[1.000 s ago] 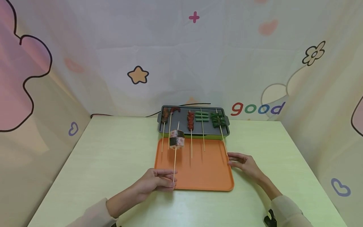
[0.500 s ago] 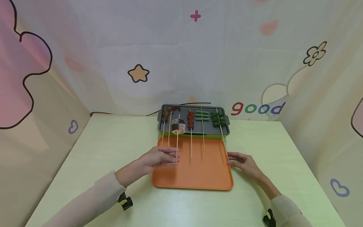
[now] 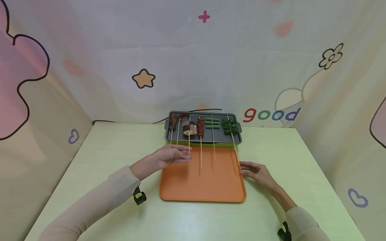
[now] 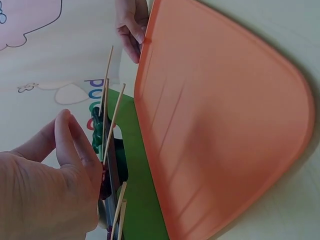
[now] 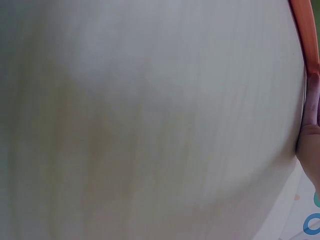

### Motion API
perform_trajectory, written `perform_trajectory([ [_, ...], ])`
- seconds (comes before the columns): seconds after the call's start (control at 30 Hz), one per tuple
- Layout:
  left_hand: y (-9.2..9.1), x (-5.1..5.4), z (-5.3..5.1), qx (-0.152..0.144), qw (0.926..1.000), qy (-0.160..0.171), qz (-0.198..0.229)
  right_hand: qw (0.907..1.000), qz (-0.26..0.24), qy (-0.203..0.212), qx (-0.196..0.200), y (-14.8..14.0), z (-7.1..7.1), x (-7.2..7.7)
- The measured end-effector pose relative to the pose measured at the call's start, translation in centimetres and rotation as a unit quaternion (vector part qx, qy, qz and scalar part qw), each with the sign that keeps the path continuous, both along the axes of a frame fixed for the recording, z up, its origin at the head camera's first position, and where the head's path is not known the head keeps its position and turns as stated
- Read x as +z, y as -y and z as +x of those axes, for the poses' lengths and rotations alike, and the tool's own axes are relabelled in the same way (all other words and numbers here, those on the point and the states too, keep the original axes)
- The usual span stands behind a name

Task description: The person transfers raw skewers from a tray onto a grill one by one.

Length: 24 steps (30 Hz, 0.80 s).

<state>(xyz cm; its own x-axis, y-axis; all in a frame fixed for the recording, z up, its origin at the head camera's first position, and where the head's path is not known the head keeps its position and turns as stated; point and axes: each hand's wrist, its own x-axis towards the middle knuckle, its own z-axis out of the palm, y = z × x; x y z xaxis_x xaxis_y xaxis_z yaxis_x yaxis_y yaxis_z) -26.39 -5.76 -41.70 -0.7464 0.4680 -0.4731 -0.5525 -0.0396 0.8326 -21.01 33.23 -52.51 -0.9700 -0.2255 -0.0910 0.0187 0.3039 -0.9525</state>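
My left hand (image 3: 171,156) pinches the lower stick of a skewer with a thick pale roll (image 3: 189,129) banded in black. The roll is over the left half of a small grill (image 3: 221,138) with a dark top and green body; I cannot tell whether it touches. In the left wrist view the held stick is hidden, while the thumb and fingers (image 4: 63,135) meet at the tips. At the right rim of an orange tray (image 3: 205,187), my right hand (image 3: 257,173) rests its fairly straight fingers and thumb against the edge.
Other skewers lie on the grill, sticks over the tray: brown meat (image 3: 173,122), a dark red curled piece (image 3: 183,115), red chunks (image 3: 200,128), green stalks (image 3: 212,123) and dark green leafy pieces (image 3: 230,127). A black cord (image 3: 161,120) runs behind. Printed cloth surrounds the pale table (image 3: 126,147).
My left hand has moved forward and slightly right with the roll skewer, from above the tray to the grill between the curled piece and the red chunks. The right hand stays at the tray's edge.
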Motion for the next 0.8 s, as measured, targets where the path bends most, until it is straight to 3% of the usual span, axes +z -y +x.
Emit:
perform_trajectory([
  [0.33,-0.38,-0.32,-1.01,0.009,0.9998,-0.009,-0.016,1.0000,-0.003,0.000,-0.002,-0.22,-0.06,-0.11],
  [0.47,-0.24,-0.51,-0.81,0.005,0.9976,-0.047,-0.051,1.0000,-0.005,-0.003,-0.001,-0.21,-0.03,-0.06],
  [0.57,-0.15,-0.49,-0.55,0.002,0.9930,-0.083,-0.084,1.0000,-0.007,-0.007,-0.001,-0.17,-0.02,-0.05],
  [0.8,-0.07,-0.75,-0.37,0.012,0.9821,-0.131,-0.134,0.9999,-0.008,-0.008,-0.002,-0.08,-0.10,-0.14],
])
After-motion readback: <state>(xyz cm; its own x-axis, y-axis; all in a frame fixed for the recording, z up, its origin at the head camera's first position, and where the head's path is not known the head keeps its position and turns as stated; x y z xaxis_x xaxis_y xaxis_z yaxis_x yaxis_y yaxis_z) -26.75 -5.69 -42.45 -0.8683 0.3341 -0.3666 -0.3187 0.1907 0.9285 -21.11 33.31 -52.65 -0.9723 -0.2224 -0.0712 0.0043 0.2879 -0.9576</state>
